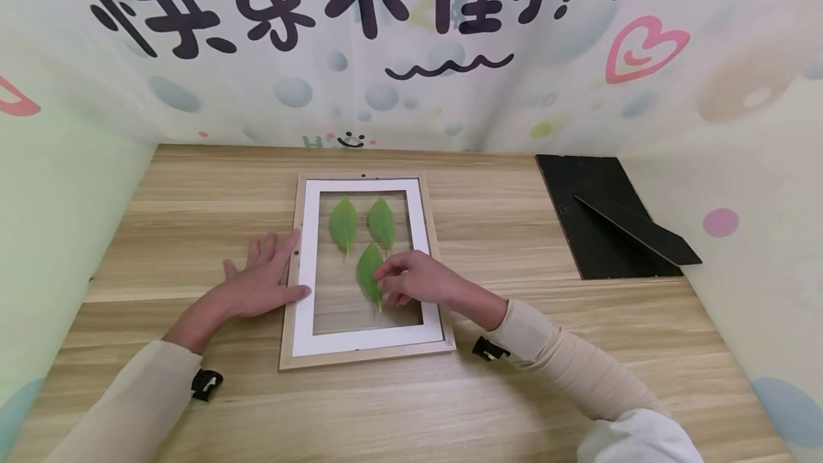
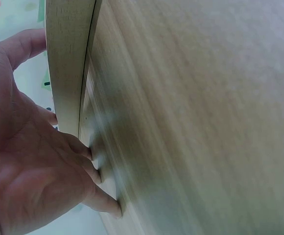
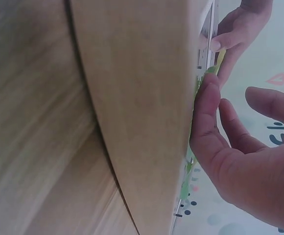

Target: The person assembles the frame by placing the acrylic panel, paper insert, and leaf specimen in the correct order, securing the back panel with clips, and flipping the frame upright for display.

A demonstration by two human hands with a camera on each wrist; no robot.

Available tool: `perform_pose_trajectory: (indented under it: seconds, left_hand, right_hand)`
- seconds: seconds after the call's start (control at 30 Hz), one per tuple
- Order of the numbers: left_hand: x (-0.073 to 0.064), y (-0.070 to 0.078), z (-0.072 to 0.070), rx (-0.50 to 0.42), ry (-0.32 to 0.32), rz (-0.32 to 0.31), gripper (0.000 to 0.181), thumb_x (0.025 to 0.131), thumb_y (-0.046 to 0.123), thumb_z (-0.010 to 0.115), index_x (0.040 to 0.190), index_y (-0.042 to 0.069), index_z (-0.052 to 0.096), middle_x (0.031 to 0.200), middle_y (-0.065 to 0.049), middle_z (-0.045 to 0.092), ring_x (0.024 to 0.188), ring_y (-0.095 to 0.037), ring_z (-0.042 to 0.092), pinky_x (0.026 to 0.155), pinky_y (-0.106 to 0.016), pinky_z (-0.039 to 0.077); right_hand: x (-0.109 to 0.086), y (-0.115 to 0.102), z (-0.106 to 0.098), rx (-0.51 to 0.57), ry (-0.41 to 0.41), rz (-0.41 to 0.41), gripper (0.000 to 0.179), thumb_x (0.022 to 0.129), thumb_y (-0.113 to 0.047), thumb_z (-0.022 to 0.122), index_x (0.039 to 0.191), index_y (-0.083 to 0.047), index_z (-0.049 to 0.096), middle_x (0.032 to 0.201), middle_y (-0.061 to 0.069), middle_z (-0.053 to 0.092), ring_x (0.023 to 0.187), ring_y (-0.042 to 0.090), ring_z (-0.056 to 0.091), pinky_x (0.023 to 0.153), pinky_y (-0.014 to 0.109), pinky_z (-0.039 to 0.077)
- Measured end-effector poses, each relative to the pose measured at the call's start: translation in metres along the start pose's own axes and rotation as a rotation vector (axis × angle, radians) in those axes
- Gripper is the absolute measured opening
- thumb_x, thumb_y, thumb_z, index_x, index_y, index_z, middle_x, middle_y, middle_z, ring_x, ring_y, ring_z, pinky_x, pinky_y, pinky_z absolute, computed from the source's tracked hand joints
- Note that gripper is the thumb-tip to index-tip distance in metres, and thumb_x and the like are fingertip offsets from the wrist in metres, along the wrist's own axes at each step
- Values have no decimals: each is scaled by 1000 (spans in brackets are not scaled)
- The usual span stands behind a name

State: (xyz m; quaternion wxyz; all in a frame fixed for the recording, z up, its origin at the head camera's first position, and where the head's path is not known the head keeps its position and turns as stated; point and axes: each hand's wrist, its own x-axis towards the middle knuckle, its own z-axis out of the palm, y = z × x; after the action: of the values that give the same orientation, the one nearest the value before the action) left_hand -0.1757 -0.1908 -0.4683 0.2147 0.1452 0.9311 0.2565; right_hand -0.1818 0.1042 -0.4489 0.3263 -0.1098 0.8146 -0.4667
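Observation:
A light wooden picture frame (image 1: 368,357) with a white mat (image 1: 305,256) lies flat on the table. Within the mat's window are three green leaves: an upper left leaf (image 1: 343,223), an upper right leaf (image 1: 381,221) and a lower leaf (image 1: 368,271). My left hand (image 1: 260,284) is spread at the frame's left side, its thumb over the edge; in the left wrist view, other fingertips touch the table. With loosely bent fingers, my right hand (image 1: 418,279) touches the lower leaf at its right side. The right wrist view shows gaps between those fingers.
A black frame back (image 1: 579,249) with its stand leg (image 1: 636,227) lifted lies at the right rear of the wood-grain table (image 1: 212,170). A printed curtain (image 1: 424,113) borders the table's back and sides. Both wrists carry small black devices.

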Motion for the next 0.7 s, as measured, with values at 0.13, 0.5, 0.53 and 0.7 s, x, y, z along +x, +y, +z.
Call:
perform_pose_trajectory:
  seconds: [0.13, 0.5, 0.53, 0.7]
  left_hand:
    - [0, 1, -1, -2, -2, -2, 100, 91, 52, 58, 157, 16, -9, 152, -39, -15, 137, -60, -19, 88, -85, -15]
    - [0, 0, -1, -5, 3, 5, 101, 91, 53, 58, 157, 16, -9, 152, -39, -15, 136, -59, -19, 88, -84, -16]
    - [0, 0, -1, -4, 4, 5, 101, 91, 53, 58, 157, 16, -9, 152, -39, -15, 136, -60, -19, 88, -84, -16]
    - [0, 0, 1, 8, 6, 2, 101, 91, 54, 57, 157, 16, -9, 152, -39, -14, 136, -60, -18, 88, -84, -16]
  right_hand:
    - [2, 0, -1, -8, 14, -4, 23, 94, -12, 57, 112, -2, 67, 92, 10, 68, 77, 21, 69, 72, 34, 57]
    - [8, 1, -1, -9, 22, -3, 21, 95, -14, 57, 110, -4, 67, 95, 7, 66, 76, 18, 68, 70, 31, 57]
    - [9, 1, -1, -10, 22, -3, 20, 95, -14, 57, 110, -4, 67, 96, 7, 66, 76, 18, 68, 70, 31, 57]
    - [8, -1, -3, -2, 28, -14, 21, 95, -13, 58, 110, -4, 67, 97, 9, 65, 77, 20, 69, 71, 33, 58]
